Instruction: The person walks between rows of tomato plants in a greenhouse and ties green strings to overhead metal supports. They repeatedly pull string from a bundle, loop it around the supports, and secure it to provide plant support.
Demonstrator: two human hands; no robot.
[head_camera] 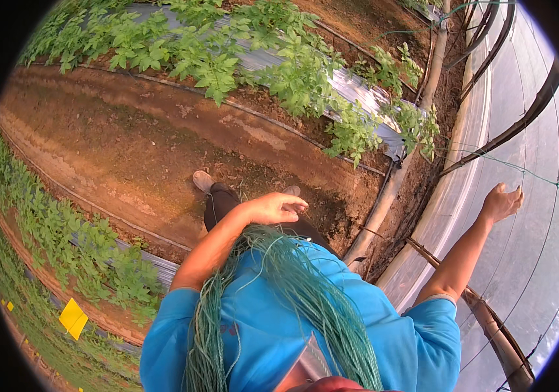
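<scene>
My left hand (279,208) hovers in front of my waist, fingers loosely bent and thumb apart. Nothing shows between them. A thick bundle of green plastic twine (304,274) hangs around my neck and down the front of my blue shirt (255,313), its looped end just below that hand. Out to the right, my right hand (504,202) reaches toward the plastic film wall (505,132), thumb and forefinger spread. Close beyond its fingertips, a thin green cord (492,158) runs to a knot on a wire of the wall.
Soil path (127,142) lies under my shoes (203,181). Leafy green plants (299,68) grow through silver mulch film (353,88) ahead, with more rows (98,255) at left. A bamboo pole (375,228) edges the bed end. Curved supports (519,122) brace the wall. A yellow card (73,318) stands lower left.
</scene>
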